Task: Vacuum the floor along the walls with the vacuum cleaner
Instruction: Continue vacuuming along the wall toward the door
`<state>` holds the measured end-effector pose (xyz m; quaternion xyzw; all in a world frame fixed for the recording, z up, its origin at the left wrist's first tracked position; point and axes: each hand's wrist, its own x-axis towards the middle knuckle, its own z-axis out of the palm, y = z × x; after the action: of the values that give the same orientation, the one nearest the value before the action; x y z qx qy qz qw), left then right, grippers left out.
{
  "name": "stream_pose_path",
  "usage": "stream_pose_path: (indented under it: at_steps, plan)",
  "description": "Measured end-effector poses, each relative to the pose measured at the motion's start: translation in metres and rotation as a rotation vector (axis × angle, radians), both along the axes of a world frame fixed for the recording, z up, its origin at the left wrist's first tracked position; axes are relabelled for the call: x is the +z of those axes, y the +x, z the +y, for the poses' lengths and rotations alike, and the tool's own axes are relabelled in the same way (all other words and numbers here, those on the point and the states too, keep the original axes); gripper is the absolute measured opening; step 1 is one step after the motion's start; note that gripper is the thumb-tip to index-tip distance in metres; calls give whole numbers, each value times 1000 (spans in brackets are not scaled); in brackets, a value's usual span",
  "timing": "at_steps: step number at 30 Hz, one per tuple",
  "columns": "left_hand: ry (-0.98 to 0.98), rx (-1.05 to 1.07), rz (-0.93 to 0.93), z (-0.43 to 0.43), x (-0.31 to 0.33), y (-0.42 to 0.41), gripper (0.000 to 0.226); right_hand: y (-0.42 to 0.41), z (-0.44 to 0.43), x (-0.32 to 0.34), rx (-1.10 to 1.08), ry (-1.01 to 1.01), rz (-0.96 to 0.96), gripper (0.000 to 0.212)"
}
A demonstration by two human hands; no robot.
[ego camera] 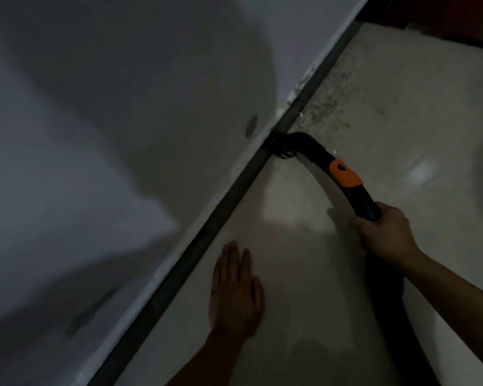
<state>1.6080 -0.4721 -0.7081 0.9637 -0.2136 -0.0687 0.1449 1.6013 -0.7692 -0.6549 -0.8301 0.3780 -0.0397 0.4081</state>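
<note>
The vacuum cleaner (318,160) shows as a black curved tube with 1 orange collar (345,174). Its nozzle (285,147) meets the dark baseboard (207,235) between the pale floor (304,274) and the white wall (123,135). The right hand (385,232) grips the tube. The left hand (236,291) is spread flat, fingers straight, by the floor.

Left hand (236,296) and right hand (385,232) are bare. Left forearm (207,363) and right forearm (457,285) are uncovered to the frame edge.

Our left hand (236,291) was palm down with straight fingers, while our right hand (385,232) gripped the vacuum tube (363,196), arm stretched forward
</note>
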Motion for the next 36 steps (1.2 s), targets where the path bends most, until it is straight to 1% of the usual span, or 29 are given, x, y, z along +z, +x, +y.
stream_pose_path:
  at_steps: [3,5,6,7,11,13,17,20,23,25,27,30,34,36]
  plan:
    - [-16,-6,-26,-3,3,5,56,2,1,6,39,-40,8,16]
    - [61,-19,-21,2,7,5,58,-5,8,14,84,-84,55,18]
    - [98,-44,25,9,11,1,59,-14,14,20,97,-106,78,19]
    - [102,-50,27,16,13,-3,58,-26,21,25,110,-110,80,20]
    - [153,-73,47,31,24,-11,56,-81,42,26,197,-32,81,32]
    - [193,-60,76,29,31,-12,56,-98,35,23,213,-6,86,25]
    - [199,-74,218,33,47,-14,57,-117,0,24,21,-67,90,20]
    - [238,-99,221,36,50,-14,57,-134,-24,19,-128,-76,72,19]
    - [239,-89,243,27,48,-13,55,-156,-42,10,-280,-17,32,23]
    - [249,-87,278,20,47,-13,50,-167,-53,8,-393,42,10,28]
    - [269,-70,282,15,49,-12,43,-169,-61,7,-455,61,6,33]
    - [288,-44,255,4,50,-5,38,-150,-63,9,-402,-10,39,32]
    - [296,-42,260,-18,51,-1,47,-111,-42,8,-231,-33,65,31]
    - [281,-89,267,-28,51,3,52,-97,-40,8,-208,-24,77,35]
